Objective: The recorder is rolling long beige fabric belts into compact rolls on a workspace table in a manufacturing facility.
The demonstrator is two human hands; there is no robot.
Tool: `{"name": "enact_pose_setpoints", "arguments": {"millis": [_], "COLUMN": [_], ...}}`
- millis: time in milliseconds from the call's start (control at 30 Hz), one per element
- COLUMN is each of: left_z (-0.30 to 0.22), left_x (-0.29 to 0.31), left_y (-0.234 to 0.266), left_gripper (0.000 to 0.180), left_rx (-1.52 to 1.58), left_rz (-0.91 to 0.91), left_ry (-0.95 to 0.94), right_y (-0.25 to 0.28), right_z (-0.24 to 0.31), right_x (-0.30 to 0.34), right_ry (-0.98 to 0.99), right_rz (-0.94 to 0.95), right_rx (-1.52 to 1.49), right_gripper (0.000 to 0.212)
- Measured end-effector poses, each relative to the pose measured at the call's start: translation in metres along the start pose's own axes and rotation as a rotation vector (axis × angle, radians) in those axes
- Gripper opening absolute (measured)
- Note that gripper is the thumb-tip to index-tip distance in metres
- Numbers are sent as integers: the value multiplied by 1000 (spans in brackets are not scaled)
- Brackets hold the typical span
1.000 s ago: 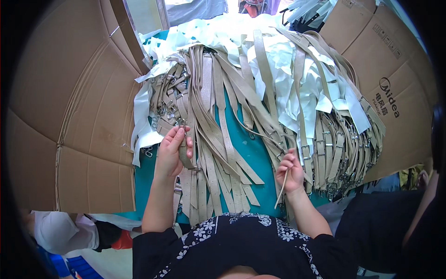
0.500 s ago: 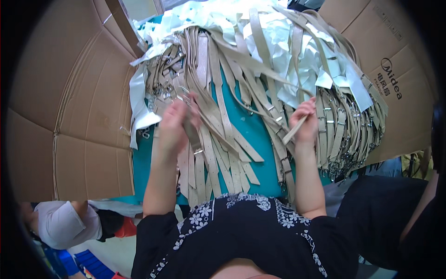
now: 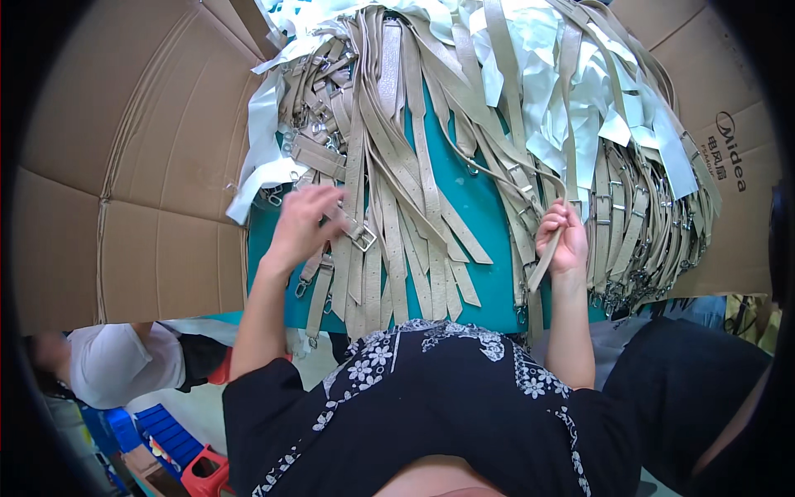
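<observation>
A beige strap (image 3: 544, 263) with its loose end hanging down is pinched in my right hand (image 3: 565, 237); the rest of it runs up and away to the left. My left hand (image 3: 305, 222), a little blurred, hovers over the left pile of straps with thumb and fingers apart. Just right of its fingertips, a short strap with a square metal buckle (image 3: 362, 237) lies across long punched straps (image 3: 403, 207). Metal snap hooks (image 3: 301, 287) dangle beneath this hand. Whether a fingertip touches the buckled strap is not clear.
Buckled straps (image 3: 617, 215) hang in a dense bundle at the right of the teal table (image 3: 460, 224). White sheets (image 3: 551, 108) lie among the straps. Cardboard walls (image 3: 174, 190) flank both sides. At lower left are another person (image 3: 124, 364) and a red stool (image 3: 205, 474).
The view has shifted, so the table sits higher. My left hand has come away from the metal piece it was handling, and a buckled strap shows beside it. My right hand still grips its strap.
</observation>
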State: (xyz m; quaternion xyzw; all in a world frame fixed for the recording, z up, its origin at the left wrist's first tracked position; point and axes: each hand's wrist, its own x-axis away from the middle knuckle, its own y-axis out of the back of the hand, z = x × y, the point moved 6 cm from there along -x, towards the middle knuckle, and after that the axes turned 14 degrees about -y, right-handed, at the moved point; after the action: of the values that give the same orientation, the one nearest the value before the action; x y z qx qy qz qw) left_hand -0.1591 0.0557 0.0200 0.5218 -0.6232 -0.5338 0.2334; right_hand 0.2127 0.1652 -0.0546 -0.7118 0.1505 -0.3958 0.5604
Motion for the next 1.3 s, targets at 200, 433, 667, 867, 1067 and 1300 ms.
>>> {"name": "enact_pose_setpoints", "arguments": {"millis": [200, 433, 667, 867, 1067, 1300], "left_z": [-28, -46, -137, -147, -66, 40], "left_x": [5, -9, -39, -61, -149, -296], "left_y": [-16, 4, -19, -38, -111, -189], "left_gripper": [43, 16, 20, 21, 15, 22], "left_rx": [-67, 480, 1360, 1118, 1755, 1970], "left_rz": [262, -126, 74, 40, -113, -514], "left_ry": [-301, -102, 51, -71, 490, 921], "right_y": [-21, -53, -102, -105, -95, -104], "right_z": [-52, -77, 3, 101, 50, 30], "right_x": [8, 8, -5, 25, 31, 75], "right_ry": [-143, -112, 176, 684, 376, 217], "right_rz": [79, 287, 372, 354, 322, 315], "right_rx": [-56, 202, -203, -31, 83, 174], "right_gripper": [15, 27, 27, 31, 18, 22]}}
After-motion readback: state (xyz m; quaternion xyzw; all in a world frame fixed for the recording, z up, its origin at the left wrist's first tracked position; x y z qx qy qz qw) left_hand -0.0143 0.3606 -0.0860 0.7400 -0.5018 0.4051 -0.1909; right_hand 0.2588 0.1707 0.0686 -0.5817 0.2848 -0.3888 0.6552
